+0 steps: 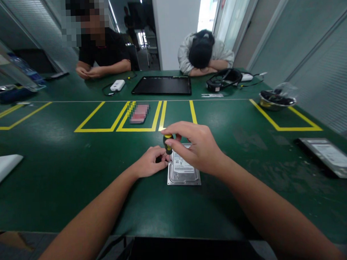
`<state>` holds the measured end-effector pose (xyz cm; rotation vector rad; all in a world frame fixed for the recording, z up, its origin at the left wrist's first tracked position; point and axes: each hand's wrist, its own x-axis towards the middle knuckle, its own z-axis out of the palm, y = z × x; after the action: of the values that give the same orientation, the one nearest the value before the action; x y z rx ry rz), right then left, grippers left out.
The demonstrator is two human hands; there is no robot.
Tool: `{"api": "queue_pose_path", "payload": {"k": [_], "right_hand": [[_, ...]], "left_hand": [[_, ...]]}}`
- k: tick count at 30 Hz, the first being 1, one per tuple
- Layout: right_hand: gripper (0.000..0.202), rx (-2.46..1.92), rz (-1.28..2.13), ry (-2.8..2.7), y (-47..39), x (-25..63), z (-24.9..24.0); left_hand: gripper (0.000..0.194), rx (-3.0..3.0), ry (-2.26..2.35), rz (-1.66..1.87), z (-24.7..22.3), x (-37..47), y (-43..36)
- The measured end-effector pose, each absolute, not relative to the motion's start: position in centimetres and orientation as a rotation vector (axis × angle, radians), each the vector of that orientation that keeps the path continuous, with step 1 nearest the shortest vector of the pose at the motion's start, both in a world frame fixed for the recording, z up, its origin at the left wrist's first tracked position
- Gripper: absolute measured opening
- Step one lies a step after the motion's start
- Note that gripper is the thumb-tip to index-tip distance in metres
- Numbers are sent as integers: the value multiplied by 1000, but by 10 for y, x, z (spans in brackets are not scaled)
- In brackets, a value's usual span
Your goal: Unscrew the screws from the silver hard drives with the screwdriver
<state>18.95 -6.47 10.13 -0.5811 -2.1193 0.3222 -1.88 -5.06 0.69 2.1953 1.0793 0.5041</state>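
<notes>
A silver hard drive (184, 176) with a white label lies flat on the green table in front of me. My right hand (195, 142) reaches over it, thumb and fingers closed round the handle of a short black-and-yellow screwdriver (168, 145). The screwdriver stands nearly upright, its tip at the drive's left edge. Close beside the tip, my left hand (152, 161) has its fingers curled and pressed against that same edge. Whatever screw may be under the tip is too small to make out.
Another hard drive (329, 155) lies at the right, near a metal bowl (277, 100) of dark items. Yellow tape outlines (138, 129) cross the table, with a phone (139, 113) inside one. Farther back are a black screen panel (162, 85), cables and two seated people.
</notes>
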Motion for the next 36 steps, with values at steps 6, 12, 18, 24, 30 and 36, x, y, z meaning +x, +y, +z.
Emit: {"api": "queue_pose_path", "payload": {"k": [6, 12, 18, 24, 30, 36], "right_hand": [[18, -580, 324, -2105, -64, 189, 98], [13, -592, 308, -2113, -64, 188, 100], [17, -534, 337, -2118, -65, 187, 99], [13, -606, 303, -2043, -63, 187, 97], [19, -547, 324, -2100, -64, 188, 99], [17, -577, 296, -2070, -63, 187, 96]], "left_hand": [[12, 2177, 1069, 521, 9, -18, -51], [12, 2180, 1076, 520, 6, -19, -51], [15, 2167, 1084, 501, 6, -19, -52], [12, 2166, 1075, 503, 7, -19, -51], [13, 2188, 1080, 500, 5, -20, -50], [11, 2192, 1069, 507, 7, -19, -51]]}}
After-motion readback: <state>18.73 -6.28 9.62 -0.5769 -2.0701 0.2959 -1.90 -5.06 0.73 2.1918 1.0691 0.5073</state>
